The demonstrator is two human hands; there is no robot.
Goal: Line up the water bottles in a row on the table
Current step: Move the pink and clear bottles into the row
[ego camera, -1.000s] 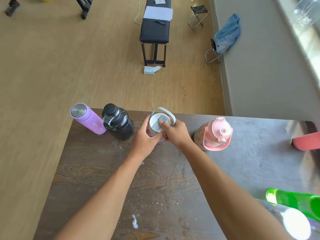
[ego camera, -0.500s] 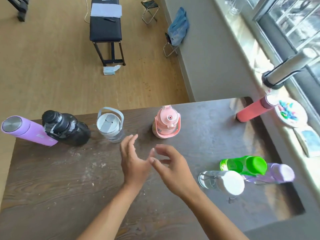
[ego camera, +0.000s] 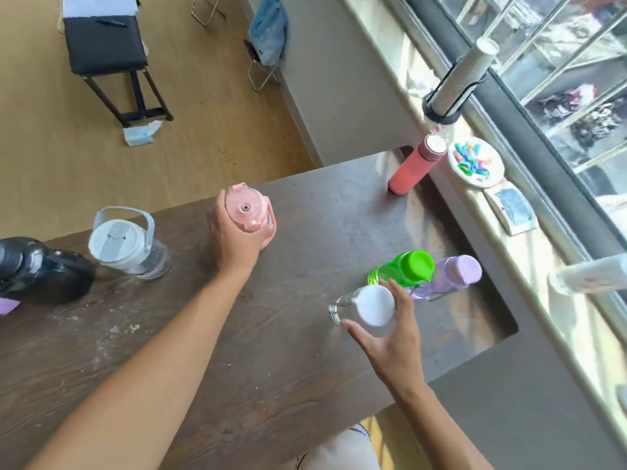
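Pick-up step: left grip (ego camera: pixel 237 242) clasps pink bottle (ego camera: pixel 249 212) at far edge of worktop (ego camera: pixel 305 351). Right grip (ego camera: pixel 393 340) wraps clear bottle (ego camera: pixel 373 305), just beside green bottle (ego camera: pixel 407 268). Next: lift both straight up, clear of neighbours.

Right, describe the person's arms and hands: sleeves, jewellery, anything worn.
The left hand and the right hand are bare: no gloves, and no rings show on the fingers. Both forearms are uncovered right to the frame's edge, with no sleeve or cuff in view. Neither wrist carries a watch, bracelet or band.
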